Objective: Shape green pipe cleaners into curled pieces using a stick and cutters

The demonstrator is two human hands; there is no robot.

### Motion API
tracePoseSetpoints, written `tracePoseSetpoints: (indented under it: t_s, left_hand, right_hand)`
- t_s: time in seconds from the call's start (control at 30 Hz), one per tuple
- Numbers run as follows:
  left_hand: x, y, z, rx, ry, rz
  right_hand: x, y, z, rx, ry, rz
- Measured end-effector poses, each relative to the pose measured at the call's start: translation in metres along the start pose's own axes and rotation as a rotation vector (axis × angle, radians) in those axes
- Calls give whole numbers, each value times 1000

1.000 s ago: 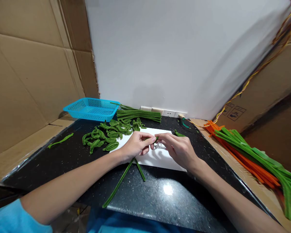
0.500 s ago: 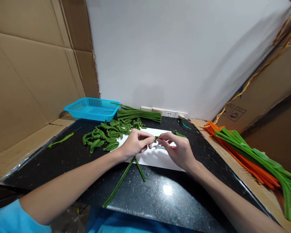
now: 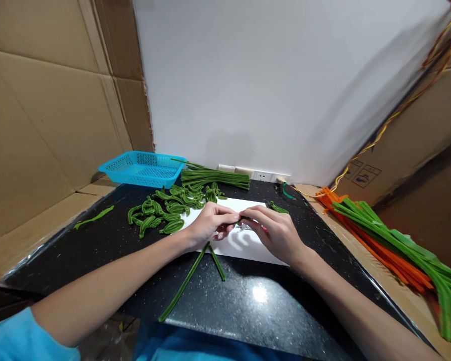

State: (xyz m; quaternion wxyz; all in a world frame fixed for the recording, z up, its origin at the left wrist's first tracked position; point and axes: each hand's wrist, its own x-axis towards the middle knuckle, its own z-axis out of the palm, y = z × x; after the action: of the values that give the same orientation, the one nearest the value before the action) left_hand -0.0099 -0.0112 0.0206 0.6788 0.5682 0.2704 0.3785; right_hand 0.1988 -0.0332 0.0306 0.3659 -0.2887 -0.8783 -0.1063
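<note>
We have both hands together above the white sheet, with the left hand [image 3: 211, 224] and the right hand [image 3: 277, 229] meeting fingertip to fingertip, each pinched on a green chenille stem [image 3: 237, 221]. Only a short dark bit of it shows between our fingers, over the middle of the white sheet [image 3: 244, 249]; its long axis runs roughly crosswise, from one hand to the other, in line with the sheet's long side, and we cannot tell where its ends point because our fingers cover them. Below our fingers, on the sheet, we see part of a metal hand tool [image 3: 243, 227], mostly hidden by the right hand. At the sheet's near edge, two loose stems [image 3: 185, 285] spread from a shared point by our left wrist, the longer one slanting toward us and to the left, the shorter toward us and to the right. Over the sheet's far left corner and beyond it, we have a pile of looped green chenille shapes [image 3: 173, 208] on the black counter [image 3: 97, 255]. Farther back than the sheet lie a bundle of straight green stems [image 3: 218, 178], lengthwise left to right, and a blue basket [image 3: 143, 179]. Well to the sheet's right, we see orange stems [image 3: 393, 263] beside brighter green stems [image 3: 402, 245], both slanting toward us.
</note>
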Motion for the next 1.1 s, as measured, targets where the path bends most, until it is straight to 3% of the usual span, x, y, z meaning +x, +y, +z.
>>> tracePoseSetpoints:
  t_s: [0.47,0.87,1.1]
  left_hand:
    - [-1,-2,-2,40,-48,28]
    - [-2,1,0,39,-75,15]
    - [-3,0,-3,93,-89,30]
  right_hand:
    - [-4,2,4,174,-140,214]
    - [-1,-1,2,261,-172,220]
    - [1,-1,4,425,-188,345]
